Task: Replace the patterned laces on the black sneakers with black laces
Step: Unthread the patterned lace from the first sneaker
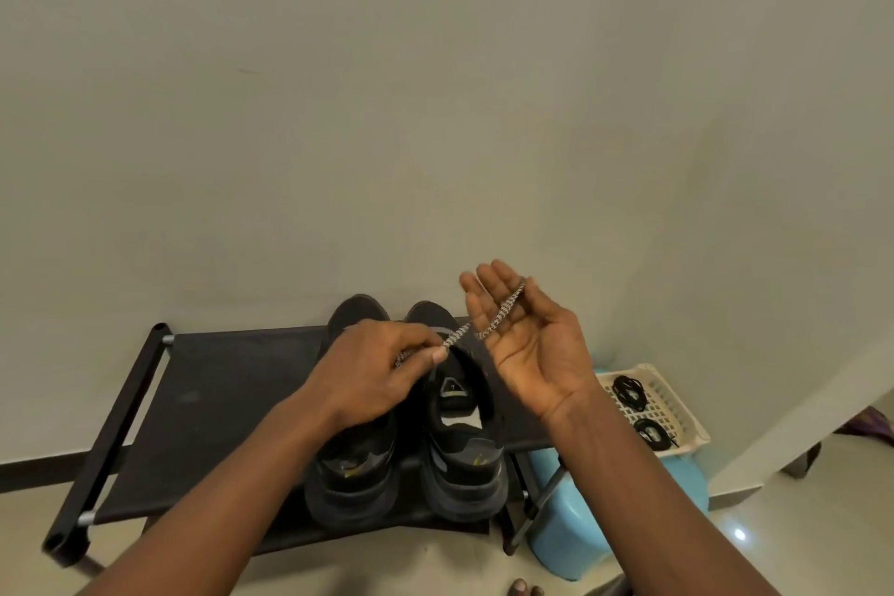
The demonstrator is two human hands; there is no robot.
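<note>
Two black sneakers stand side by side on a black shoe rack (203, 402), toes toward the wall: the left sneaker (355, 474) and the right sneaker (464, 460). A patterned black-and-white lace (498, 317) stretches in the air between my hands above the shoes. My left hand (377, 373) pinches one end of it, with more lace bunched under the fingers. My right hand (527, 344) is palm up, fingers spread, and the lace lies across its palm and fingers. The right sneaker's eyelets look unlaced; the left sneaker's top is hidden by my left hand.
A cream plastic basket (677, 411) holding two coiled black laces (629, 390) sits on a light blue stool (580, 523) right of the rack. A plain wall stands close behind. Pale tiled floor lies below, with toes (525, 588) at the bottom edge.
</note>
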